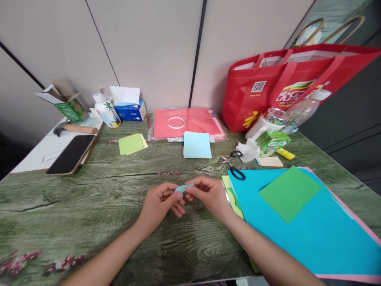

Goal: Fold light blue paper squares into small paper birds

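Observation:
A small folded piece of light blue paper (182, 188) is held between my two hands above the table's front half. My left hand (163, 201) pinches its left end between thumb and fingers. At the other end, my right hand (208, 194) grips it with thumb and fingertips. Beyond the hands lies a stack of light blue square paper (197, 145). Black-handled scissors (233, 162) rest to the right, with their blades partly spread and one handle loop at the edge of the large blue sheets (279, 238).
A green square (290, 194) lies on the blue sheets. Yellow-green papers (131, 143), a phone (71, 154), a hammer (79, 128), a bottle (106, 111) and a tissue box (129, 111) stand or lie leftward. At the back are a pink paper pack (196, 119) and a red bag (247, 103).

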The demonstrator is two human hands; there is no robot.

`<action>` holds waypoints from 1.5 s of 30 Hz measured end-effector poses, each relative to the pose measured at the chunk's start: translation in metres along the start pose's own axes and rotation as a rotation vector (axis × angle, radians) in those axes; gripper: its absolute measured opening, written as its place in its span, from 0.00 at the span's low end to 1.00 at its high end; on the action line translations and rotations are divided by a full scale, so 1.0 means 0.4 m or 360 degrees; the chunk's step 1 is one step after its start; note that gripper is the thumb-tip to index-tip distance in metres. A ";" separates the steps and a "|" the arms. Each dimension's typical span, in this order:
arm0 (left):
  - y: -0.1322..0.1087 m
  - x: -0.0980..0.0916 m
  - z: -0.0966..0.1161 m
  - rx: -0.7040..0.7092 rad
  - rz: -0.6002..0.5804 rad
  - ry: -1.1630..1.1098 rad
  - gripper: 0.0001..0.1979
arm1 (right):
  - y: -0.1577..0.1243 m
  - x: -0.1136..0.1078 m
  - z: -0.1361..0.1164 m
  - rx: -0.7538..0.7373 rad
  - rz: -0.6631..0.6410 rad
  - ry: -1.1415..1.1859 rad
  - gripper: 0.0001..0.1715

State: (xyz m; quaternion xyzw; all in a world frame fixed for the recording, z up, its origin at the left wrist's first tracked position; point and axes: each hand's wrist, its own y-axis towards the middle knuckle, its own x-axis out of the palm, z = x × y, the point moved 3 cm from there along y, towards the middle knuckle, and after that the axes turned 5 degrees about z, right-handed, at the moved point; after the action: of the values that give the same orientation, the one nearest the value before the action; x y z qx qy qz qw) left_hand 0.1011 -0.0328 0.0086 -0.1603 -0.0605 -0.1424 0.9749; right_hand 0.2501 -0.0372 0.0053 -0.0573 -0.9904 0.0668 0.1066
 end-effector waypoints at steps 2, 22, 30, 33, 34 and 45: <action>0.000 -0.001 0.000 0.0012 -0.0003 0.0006 0.15 | -0.001 0.001 0.000 -0.0008 -0.0011 -0.0001 0.11; -0.045 -0.009 0.055 0.1740 0.0360 0.1224 0.08 | -0.036 0.001 -0.076 -0.1233 -0.0320 -0.0536 0.08; -0.033 -0.009 0.031 0.1167 0.0170 0.0826 0.05 | -0.029 -0.003 -0.062 -0.1054 -0.0217 -0.0582 0.06; -0.028 -0.010 0.018 0.0922 0.0124 0.0683 0.04 | -0.026 -0.001 -0.056 -0.0979 -0.0233 -0.0616 0.06; -0.026 -0.010 0.012 0.0809 0.0112 0.0637 0.04 | -0.025 0.000 -0.054 -0.0957 -0.0231 -0.0638 0.05; -0.003 0.004 0.007 -0.0075 -0.0035 0.0047 0.15 | -0.013 0.009 -0.001 -0.0197 -0.0248 -0.0506 0.15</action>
State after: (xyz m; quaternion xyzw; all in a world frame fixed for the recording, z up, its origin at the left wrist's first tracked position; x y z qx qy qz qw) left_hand 0.1018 -0.0335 0.0121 -0.1803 -0.0446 -0.1569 0.9700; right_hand 0.2460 -0.0420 0.0074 0.0244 -0.9984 0.0055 -0.0502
